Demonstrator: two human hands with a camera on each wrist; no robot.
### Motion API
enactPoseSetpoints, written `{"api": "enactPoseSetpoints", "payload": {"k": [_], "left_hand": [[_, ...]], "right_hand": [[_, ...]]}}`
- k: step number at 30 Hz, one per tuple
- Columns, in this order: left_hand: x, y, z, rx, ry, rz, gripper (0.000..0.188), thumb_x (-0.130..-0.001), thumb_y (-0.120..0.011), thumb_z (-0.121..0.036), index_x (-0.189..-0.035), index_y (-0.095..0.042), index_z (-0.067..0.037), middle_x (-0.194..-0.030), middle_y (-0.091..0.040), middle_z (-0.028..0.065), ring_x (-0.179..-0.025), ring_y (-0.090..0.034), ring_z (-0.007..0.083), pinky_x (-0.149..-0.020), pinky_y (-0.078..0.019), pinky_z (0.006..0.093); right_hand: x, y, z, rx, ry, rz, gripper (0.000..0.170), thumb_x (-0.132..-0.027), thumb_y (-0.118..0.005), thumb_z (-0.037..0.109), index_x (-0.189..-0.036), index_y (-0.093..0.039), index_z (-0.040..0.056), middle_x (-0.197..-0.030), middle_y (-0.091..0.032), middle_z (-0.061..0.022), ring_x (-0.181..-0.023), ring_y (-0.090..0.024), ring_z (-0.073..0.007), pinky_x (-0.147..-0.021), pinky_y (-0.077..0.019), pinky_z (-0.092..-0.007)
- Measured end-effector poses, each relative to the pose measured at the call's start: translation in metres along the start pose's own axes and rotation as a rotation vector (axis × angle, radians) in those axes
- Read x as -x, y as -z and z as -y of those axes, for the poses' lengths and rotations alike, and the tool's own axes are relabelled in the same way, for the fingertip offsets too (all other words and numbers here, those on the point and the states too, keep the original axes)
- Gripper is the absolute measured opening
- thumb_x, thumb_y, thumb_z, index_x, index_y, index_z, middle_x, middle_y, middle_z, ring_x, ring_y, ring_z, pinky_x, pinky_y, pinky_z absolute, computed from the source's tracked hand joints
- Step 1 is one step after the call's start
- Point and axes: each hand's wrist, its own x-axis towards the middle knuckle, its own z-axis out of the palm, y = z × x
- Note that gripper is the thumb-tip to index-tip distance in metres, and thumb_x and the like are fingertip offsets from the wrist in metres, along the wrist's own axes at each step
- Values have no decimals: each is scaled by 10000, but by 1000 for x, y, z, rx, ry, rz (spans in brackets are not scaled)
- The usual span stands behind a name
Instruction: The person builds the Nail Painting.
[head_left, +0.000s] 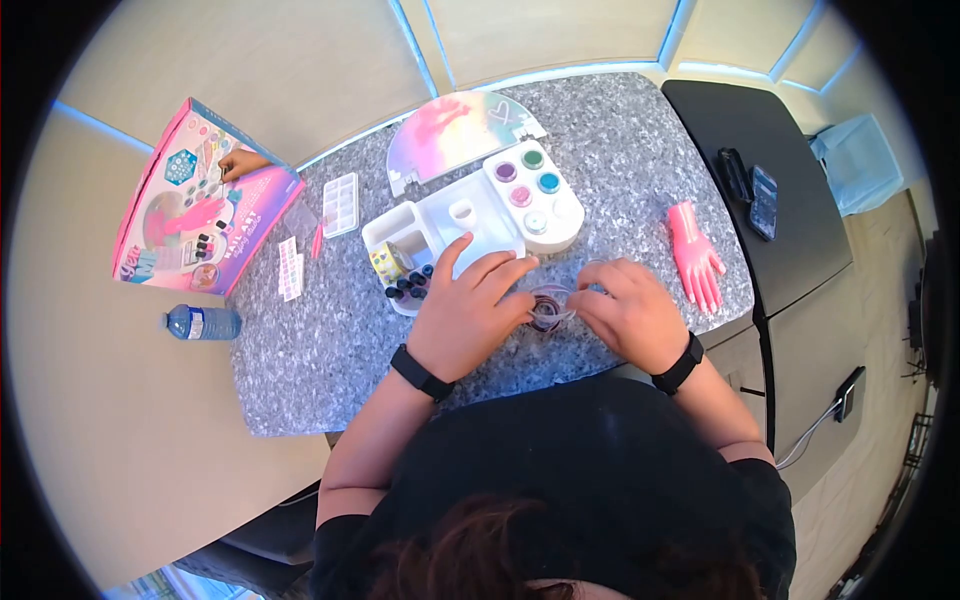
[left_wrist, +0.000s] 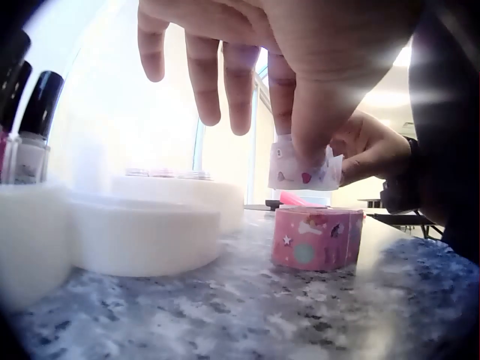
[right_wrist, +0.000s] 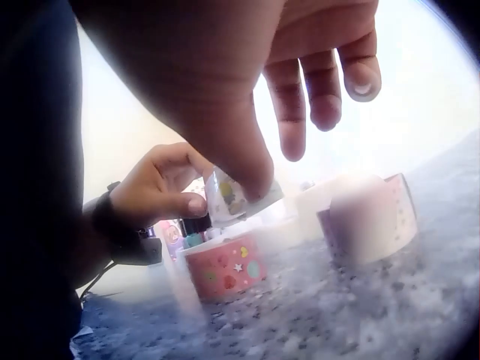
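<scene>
While the left hand (head_left: 468, 318) pinched a pale strip of stickers (left_wrist: 300, 174) between thumb and finger, the right hand (head_left: 632, 312) was pinching it also. This strip was just above a pink sticker roll (left_wrist: 318, 241), which stood on the tabletop (head_left: 290, 370), nearer to the person than the white tray (head_left: 462, 242) with its black-capped bottles (head_left: 408, 287).

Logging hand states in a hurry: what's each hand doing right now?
Left hand: closed, pinching the patterned strip.
Right hand: closed, pinching the same strip.
</scene>
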Motion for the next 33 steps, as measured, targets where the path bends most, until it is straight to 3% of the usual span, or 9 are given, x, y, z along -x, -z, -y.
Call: {"api": "enactPoseSetpoints", "payload": {"k": [7, 10, 16, 20, 22, 23, 25, 28, 33], "left_hand": [[19, 25, 1, 7, 6, 39, 193, -854, -898, -312, -959, -755, -236, -1418, -726, -73, -1367, -651, 190, -1293, -343, 597], [25, 26, 4, 10, 17, 61, 219, -851, -902, -330, -993, -759, -245, -1433, -720, -66, -1364, -654, 193, -1290, -350, 597], [17, 12, -10, 148, -19, -32, 240, -849, -903, -316, -1038, -766, -259, -1446, -719, -53, -1353, -666, 198, -1275, -380, 584], [14, 6, -10, 77, -30, -7, 217, -852, -887, -257, -1033, -767, -257, -1431, -728, -52, -1329, -682, 204, -1266, -396, 582], [15, 6, -8, 86, -17, -24, 210, -848, -864, -195, -1023, -765, -255, -1401, -737, -53, -1309, -692, 202, -1266, -404, 578], [16, 6, -7, 86, -17, -24, 210, -848, -864, -195, -1023, -765, -255, -1401, -737, -53, -1309, -692, 202, -1266, -404, 578], [18, 5, -5, 174, -9, -32, 224, -838, -852, -146, -1015, -767, -253, -1366, -744, -53, -1295, -698, 196, -1265, -411, 564], [19, 4, -5, 208, 8, -20, 245, -832, -849, -118, -1020, -770, -253, -1338, -751, -52, -1289, -699, 193, -1261, -419, 552], [18, 4, -5, 260, -1, 0, 258, -833, -832, -85, -1025, -773, -247, -1339, -753, -45, -1289, -700, 193, -1253, -424, 549]], "right_hand": [[4, 1, 6, -19, 106, 79, 158, -919, -781, 194, -1069, -738, 167, -974, -687, 2, -964, -674, -238, -860, -546, -408], [8, 1, 1, -33, 100, 109, 175, -901, -838, 182, -1046, -747, 145, -1001, -727, -6, -943, -689, -255, -833, -547, -421], [4, -2, 7, -36, 122, 68, 160, -905, -838, 188, -1027, -743, 148, -998, -728, -3, -925, -694, -260, -813, -542, -414], [1, -1, 9, -36, 124, 86, 160, -906, -839, 199, -1030, -753, 146, -1021, -735, -4, -937, -700, -255, -816, -550, -412], [-1, 2, 12, -69, 111, 76, 278, -908, -811, 208, -1173, -738, 168, -1062, -711, -6, -1001, -709, -243, -872, -570, -410], [-2, 2, 13, -70, 110, 75, 278, -908, -811, 208, -1173, -738, 168, -1062, -711, -6, -1001, -709, -243, -872, -570, -410], [-4, 2, 16, -167, 41, 13, 464, -885, -859, 203, -1323, -710, 162, -1155, -736, -24, -1074, -726, -287, -920, -590, -437], [-3, -5, 15, -230, -13, -59, 588, -843, -896, 121, -1390, -680, 145, -1241, -770, -57, -1152, -749, -329, -952, -608, -450], [-1, -9, 11, -263, 17, 16, 560, -866, -864, 138, -1389, -664, 147, -1315, -764, -53, -1149, -748, -310, -955, -598, -447]]}}
